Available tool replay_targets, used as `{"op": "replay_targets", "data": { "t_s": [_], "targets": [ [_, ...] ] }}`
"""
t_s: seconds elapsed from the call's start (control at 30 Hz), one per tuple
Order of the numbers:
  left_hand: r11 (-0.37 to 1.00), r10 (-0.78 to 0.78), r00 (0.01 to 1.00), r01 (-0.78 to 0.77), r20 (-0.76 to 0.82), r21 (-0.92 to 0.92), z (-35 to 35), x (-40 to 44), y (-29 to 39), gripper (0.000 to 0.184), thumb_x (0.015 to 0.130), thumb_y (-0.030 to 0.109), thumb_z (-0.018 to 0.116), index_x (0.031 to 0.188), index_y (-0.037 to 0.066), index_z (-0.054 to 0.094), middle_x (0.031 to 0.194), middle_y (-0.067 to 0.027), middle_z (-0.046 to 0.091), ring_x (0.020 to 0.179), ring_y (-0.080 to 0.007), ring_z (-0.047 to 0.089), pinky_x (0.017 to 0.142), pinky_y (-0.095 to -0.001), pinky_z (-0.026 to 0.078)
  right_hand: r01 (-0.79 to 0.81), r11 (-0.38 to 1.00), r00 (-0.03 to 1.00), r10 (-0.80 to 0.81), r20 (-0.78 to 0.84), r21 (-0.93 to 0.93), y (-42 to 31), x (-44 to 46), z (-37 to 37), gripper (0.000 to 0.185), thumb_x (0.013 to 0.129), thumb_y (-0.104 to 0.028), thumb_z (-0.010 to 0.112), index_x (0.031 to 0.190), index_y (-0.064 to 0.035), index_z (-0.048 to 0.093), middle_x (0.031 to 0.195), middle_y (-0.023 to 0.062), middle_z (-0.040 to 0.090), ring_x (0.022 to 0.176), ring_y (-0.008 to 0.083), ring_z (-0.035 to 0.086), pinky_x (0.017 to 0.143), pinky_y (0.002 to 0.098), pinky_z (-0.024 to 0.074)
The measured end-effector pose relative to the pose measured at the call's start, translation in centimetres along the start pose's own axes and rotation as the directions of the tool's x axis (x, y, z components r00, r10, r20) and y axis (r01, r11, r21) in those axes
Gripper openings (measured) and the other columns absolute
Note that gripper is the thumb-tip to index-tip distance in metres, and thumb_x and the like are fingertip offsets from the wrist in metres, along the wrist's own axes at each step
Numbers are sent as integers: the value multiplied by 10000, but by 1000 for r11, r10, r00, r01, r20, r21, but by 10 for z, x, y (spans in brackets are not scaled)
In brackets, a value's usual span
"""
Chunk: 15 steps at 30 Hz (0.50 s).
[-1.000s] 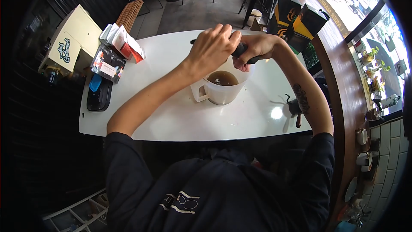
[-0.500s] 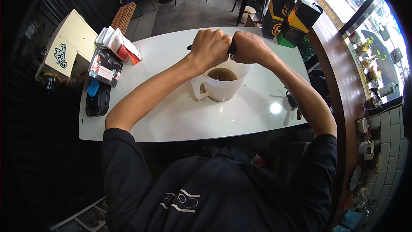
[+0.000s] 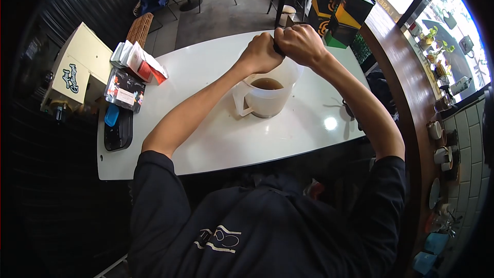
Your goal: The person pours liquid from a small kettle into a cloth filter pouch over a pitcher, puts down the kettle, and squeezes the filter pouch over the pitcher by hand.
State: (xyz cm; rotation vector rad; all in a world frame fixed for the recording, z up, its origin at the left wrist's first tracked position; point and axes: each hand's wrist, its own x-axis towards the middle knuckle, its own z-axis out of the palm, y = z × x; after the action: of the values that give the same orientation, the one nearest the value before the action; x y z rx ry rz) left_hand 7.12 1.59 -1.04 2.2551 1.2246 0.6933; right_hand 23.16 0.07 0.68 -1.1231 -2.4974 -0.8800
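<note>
A translucent white plastic pitcher (image 3: 272, 104) with brown liquid (image 3: 267, 83) in it stands upright on the white table (image 3: 221, 146). Above its far rim, both my fists are held side by side. My left hand (image 3: 262, 53) is closed, and my right hand (image 3: 301, 45) is closed against it, slightly higher. A small bit of a black thing (image 3: 278, 49) shows between them. The fingers hide most of this black thing, so its kind is unclear. The pitcher's handle points to the left, toward my left forearm.
White and red packets (image 3: 140, 62), a dark printed pouch (image 3: 125, 90) and a black tray (image 3: 118, 129) line the table's left side. Black and yellow boxes (image 3: 345, 18) stand beyond the right rear corner. A wooden counter (image 3: 406, 87) runs along the right.
The view has turned slightly. My left fist has tilted and sits lower than the right; the black end that stuck out left of it no longer shows. The pitcher still stands on the table.
</note>
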Motion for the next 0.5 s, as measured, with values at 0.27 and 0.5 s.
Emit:
{"op": "replay_targets", "data": {
  "t_s": [0.27, 0.5],
  "targets": [
    [938, 44, 997, -22, 56, -345, -2, 5, 3, 199, 743, 117, 676, 805, -72, 672, 789, -219, 715, 775, -257, 716, 716, -369, 535, 92, 986, 970, -121, -211, -142, 18, 3, 7, 127, 786, -106, 646, 798, -43, 537, 661, 58, 607, 660, 221, 680, 598, 360, 574],
    [842, 21, 994, 43, 111, -537, -1, -6, 12, 49, 748, 33, 614, 714, 5, 635, 604, -38, 569, 540, -103, 510, 500, -298, 405, 187, 950, 947, -242, -213, -250, 22, 4, 7, 159, 766, -132, 664, 783, -58, 525, 625, 22, 554, 662, 185, 665, 606, 327, 559]
  ]
}}
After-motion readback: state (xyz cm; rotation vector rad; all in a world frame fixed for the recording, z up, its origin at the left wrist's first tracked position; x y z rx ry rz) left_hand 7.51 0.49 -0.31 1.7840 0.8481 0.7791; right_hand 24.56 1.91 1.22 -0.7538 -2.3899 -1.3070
